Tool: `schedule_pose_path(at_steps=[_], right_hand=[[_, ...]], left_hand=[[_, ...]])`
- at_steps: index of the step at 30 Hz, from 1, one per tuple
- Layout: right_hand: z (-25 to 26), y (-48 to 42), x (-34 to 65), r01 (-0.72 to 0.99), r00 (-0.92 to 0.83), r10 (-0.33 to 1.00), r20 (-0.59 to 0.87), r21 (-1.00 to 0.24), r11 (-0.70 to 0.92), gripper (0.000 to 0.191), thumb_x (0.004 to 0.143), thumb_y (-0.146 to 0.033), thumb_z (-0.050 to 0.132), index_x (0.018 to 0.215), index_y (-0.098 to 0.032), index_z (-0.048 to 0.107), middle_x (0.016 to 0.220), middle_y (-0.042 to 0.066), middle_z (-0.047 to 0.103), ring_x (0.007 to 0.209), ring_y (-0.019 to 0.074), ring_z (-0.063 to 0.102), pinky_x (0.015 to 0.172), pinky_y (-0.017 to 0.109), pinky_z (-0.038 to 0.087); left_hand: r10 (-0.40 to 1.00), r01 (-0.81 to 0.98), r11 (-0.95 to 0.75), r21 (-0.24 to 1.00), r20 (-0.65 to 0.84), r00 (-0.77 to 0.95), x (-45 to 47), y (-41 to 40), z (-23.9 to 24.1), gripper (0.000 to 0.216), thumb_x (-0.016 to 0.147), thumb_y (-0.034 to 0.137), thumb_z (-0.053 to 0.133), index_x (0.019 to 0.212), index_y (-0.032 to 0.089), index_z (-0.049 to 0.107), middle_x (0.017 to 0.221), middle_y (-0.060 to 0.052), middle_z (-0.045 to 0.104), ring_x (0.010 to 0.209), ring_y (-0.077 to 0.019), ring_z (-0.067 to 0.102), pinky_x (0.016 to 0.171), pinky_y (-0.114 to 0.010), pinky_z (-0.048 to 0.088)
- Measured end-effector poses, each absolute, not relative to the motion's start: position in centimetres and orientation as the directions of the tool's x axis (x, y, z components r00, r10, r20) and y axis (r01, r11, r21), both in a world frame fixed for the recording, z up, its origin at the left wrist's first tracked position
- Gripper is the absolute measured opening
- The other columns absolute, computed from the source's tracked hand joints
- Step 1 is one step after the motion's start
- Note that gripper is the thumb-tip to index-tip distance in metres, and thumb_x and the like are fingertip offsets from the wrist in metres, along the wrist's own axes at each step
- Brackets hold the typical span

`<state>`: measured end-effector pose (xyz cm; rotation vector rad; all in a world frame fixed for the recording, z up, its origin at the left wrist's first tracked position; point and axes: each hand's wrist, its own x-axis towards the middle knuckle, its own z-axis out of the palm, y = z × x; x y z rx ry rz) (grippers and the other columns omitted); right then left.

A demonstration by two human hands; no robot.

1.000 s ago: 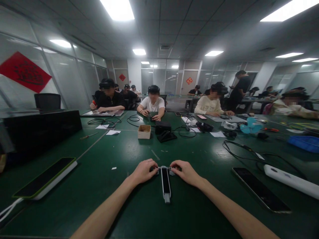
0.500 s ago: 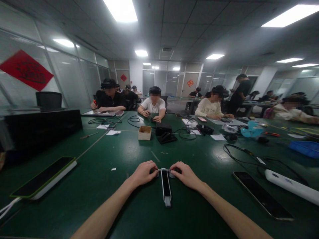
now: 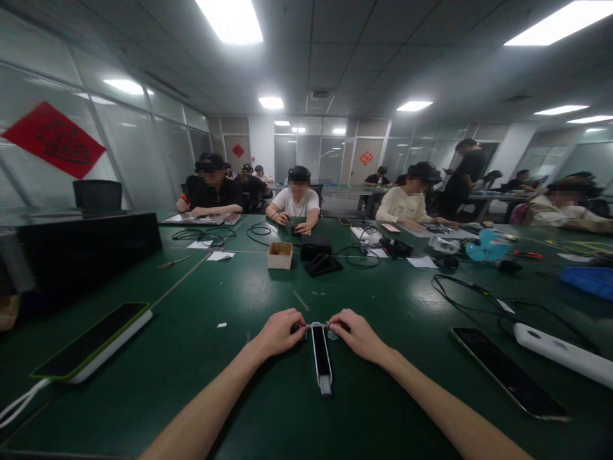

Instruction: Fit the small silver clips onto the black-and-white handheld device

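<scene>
the left hand [image 3: 280,332] and right hand [image 3: 357,333] pinched either side of the far end of a slim device [image 3: 321,351], flat on the bench [image 3: 230,287]; working that end seemingly called for fine, steady fingertips.

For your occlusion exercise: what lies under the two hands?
A narrow black device's far end shows between the left hand and right hand, resting on the table; whatever the fingers touch there is covered.

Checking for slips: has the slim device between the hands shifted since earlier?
No. The device keeps its spacing from the white scrap; only the view drifted.
</scene>
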<state>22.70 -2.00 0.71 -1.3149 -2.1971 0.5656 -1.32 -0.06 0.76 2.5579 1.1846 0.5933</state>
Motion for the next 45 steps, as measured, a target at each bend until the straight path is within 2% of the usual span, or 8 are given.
schedule_pose_path(at_steps=[14,18,22,25,30,34,37,45], right_hand=[[0.56,-1.79,22.53,0.677,-0.395,0.885,0.247,-0.573,0.462,0.026,0.092,-0.036,0.044,0.089,-0.019,0.063,0.09,0.004,0.058,0.083,0.0169,0.053,0.075,0.031,0.045],[0.63,-1.83,22.71,0.691,-0.419,0.886,0.201,-0.562,0.454,0.025,0.09,-0.038,0.046,0.091,-0.021,0.064,0.094,0.005,0.057,0.087,0.0173,0.053,0.077,0.031,0.046],[0.81,-2.03,22.67,0.673,-0.413,0.882,0.226,-0.577,0.463,0.02,0.088,-0.033,0.05,0.101,-0.02,0.06,0.096,0.005,0.057,0.087,0.017,0.053,0.077,0.031,0.046],[1.0,-2.13,22.62,0.661,-0.419,0.877,0.234,-0.583,0.472,0.018,0.088,-0.031,0.05,0.099,-0.019,0.058,0.095,0.004,0.057,0.085,0.0165,0.053,0.075,0.03,0.046],[1.18,-2.19,22.61,0.671,-0.418,0.88,0.226,-0.575,0.467,0.024,0.092,-0.034,0.042,0.091,-0.02,0.062,0.097,0.005,0.056,0.09,0.0169,0.053,0.08,0.031,0.045],[1.19,-2.29,22.6,0.667,-0.395,0.883,0.254,-0.582,0.466,0.024,0.091,-0.036,0.044,0.099,-0.02,0.061,0.103,0.006,0.054,0.095,0.018,0.052,0.084,0.032,0.045],[1.03,-2.27,22.59,0.661,-0.402,0.878,0.26,-0.582,0.475,0.024,0.091,-0.037,0.045,0.095,-0.02,0.061,0.105,0.006,0.053,0.096,0.0181,0.052,0.085,0.032,0.045],[0.46,-1.99,22.76,0.633,-0.383,0.856,0.347,-0.576,0.517,0.017,0.086,-0.021,0.047,0.095,-0.02,0.062,0.104,0.007,0.054,0.099,0.0193,0.051,0.089,0.036,0.044]], left_hand=[[0.768,0.669,-0.639,0.379,0.259,0.586,-1.34,-0.13,0.79,0.014,0.086,0.027,0.049,0.085,0.018,0.06,0.083,-0.002,0.059,0.074,-0.0143,0.055,0.066,-0.024,0.042],[0.761,0.651,-0.646,0.398,0.268,0.591,-1.41,-0.1,0.79,0.014,0.087,0.027,0.049,0.086,0.018,0.06,0.083,-0.002,0.058,0.074,-0.0139,0.054,0.066,-0.023,0.041],[0.755,0.647,-0.654,0.393,0.28,0.593,-1.44,-0.1,0.78,0.013,0.086,0.026,0.05,0.086,0.018,0.06,0.082,-0.002,0.058,0.074,-0.014,0.054,0.066,-0.023,0.041],[0.754,0.644,-0.654,0.398,0.275,0.596,-1.45,-0.16,0.85,0.013,0.087,0.026,0.05,0.087,0.018,0.06,0.082,-0.001,0.058,0.073,-0.0134,0.054,0.066,-0.023,0.041],[0.757,0.644,-0.651,0.401,0.273,0.594,-1.43,-0.19,0.89,0.012,0.087,0.025,0.05,0.085,0.018,0.06,0.082,-0.001,0.058,0.073,-0.0133,0.053,0.065,-0.023,0.04],[0.764,0.652,-0.641,0.405,0.263,0.589,-1.42,-0.11,0.81,0.013,0.087,0.026,0.05,0.086,0.018,0.06,0.083,-0.001,0.058,0.073,-0.013,0.054,0.065,-0.023,0.04],[0.759,0.649,-0.648,0.399,0.267,0.593,-1.41,0.0,0.67,0.013,0.086,0.026,0.05,0.086,0.018,0.06,0.083,-0.001,0.058,0.073,-0.0133,0.054,0.065,-0.023,0.041],[0.753,0.651,-0.658,0.379,0.298,0.587,-1.31,0.14,0.3,0.013,0.085,0.027,0.05,0.084,0.018,0.06,0.081,-0.002,0.058,0.072,-0.0141,0.054,0.064,-0.024,0.041]])
